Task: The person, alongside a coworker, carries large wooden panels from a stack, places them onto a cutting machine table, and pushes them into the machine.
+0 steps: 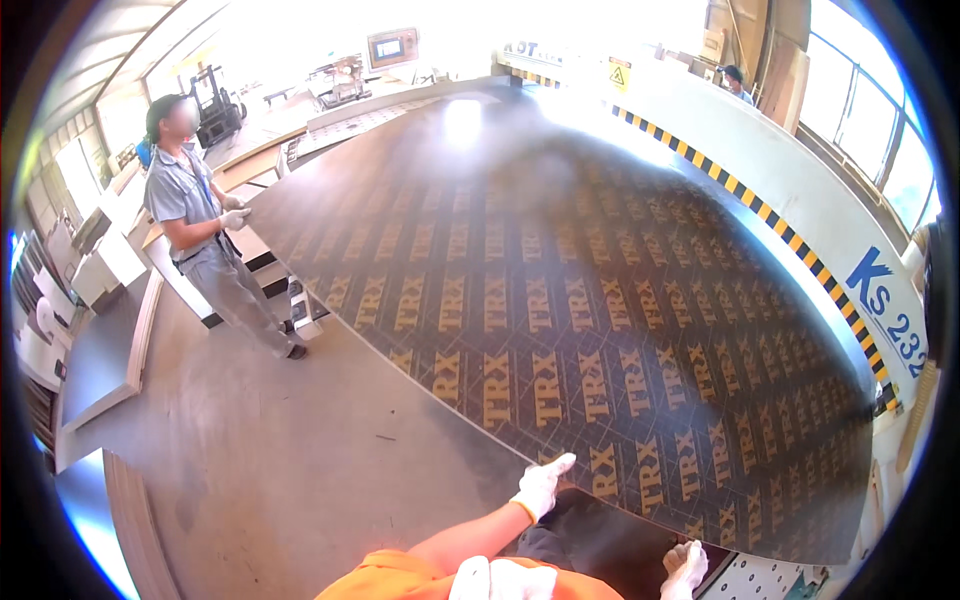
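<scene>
A large dark brown panel (pixel 520 270), printed all over with repeated yellow lettering, stretches away in front of me. My left hand (pixel 541 487), in a white glove, is closed on its near edge, thumb side on top and the other fingers mostly hidden underneath. Farther right along the same edge, my right hand (pixel 685 565), also gloved in white, grips the panel near its close right corner with curled fingers. At the far left corner, a co-worker (pixel 190 200) in grey stands with gloved hands held close to the panel's edge.
A long white machine beam (pixel 740 140) with a black-and-yellow striped lower edge crosses above the panel on the right. Stacked sheets (pixel 110 350) stand on the left beside the grey floor (pixel 300 450). Behind are a forklift (pixel 215 105) and a monitor (pixel 392 48). Another person (pixel 736 82) is beyond the beam.
</scene>
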Tool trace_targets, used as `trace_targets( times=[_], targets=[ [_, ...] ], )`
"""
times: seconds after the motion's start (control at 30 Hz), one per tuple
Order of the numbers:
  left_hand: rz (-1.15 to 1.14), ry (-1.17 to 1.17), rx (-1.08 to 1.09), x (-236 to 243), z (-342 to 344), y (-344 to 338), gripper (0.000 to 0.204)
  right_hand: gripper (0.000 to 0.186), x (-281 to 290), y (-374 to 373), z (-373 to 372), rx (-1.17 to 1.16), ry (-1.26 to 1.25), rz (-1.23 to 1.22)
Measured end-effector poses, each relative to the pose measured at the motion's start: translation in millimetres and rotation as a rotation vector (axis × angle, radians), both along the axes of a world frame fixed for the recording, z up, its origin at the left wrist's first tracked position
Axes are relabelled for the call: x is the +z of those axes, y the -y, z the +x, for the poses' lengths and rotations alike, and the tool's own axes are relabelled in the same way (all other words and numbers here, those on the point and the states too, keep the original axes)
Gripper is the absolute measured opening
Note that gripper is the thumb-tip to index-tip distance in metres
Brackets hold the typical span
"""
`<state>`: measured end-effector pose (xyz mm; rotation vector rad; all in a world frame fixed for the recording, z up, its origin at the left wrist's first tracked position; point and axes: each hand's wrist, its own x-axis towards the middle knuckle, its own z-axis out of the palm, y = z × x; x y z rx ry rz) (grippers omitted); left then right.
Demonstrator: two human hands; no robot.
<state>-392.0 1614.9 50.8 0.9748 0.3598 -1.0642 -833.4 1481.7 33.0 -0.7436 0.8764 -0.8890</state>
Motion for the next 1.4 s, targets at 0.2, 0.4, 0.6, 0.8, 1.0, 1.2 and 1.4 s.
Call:
trace_targets(
  times=[0.2,0.4,0.6,0.8,1.0,1.2,1.4],
  targets=[
    [-0.039,0.026,-0.097,-11.9,-38.2,-70.9,0.053,0.032,74.9,-27.5,46.0,-0.300,-1.046,-0.736],
    [-0.049,-0.156,-0.176,54.9,-51.3,-124.1,0.039,0.038,73.4,36.9,2.6,-0.165,-1.299,-0.980],
    [-0.093,-0.162,-0.131,14.3,-36.8,-154.2,0.039,0.042,117.4,43.0,35.9,-0.066,-1.401,-1.450],
    [-0.037,0.063,0.056,14.1,-40.3,-149.6,0.042,0.044,113.9,58.2,72.6,-0.038,-1.290,-1.368],
    [0.012,0.083,0.522,-31.7,-24.0,-134.3,0.036,0.042,96.9,103.9,129.1,-0.051,-1.093,-1.479],
    [0.019,0.063,0.545,-36.3,-0.8,-90.5,0.043,0.042,95.7,121.8,204.1,0.082,-0.936,-1.596],
    [0.024,0.185,0.699,-47.3,49.1,-68.6,0.047,0.042,100.6,137.8,281.6,0.264,-0.803,-1.737]
  ],
)
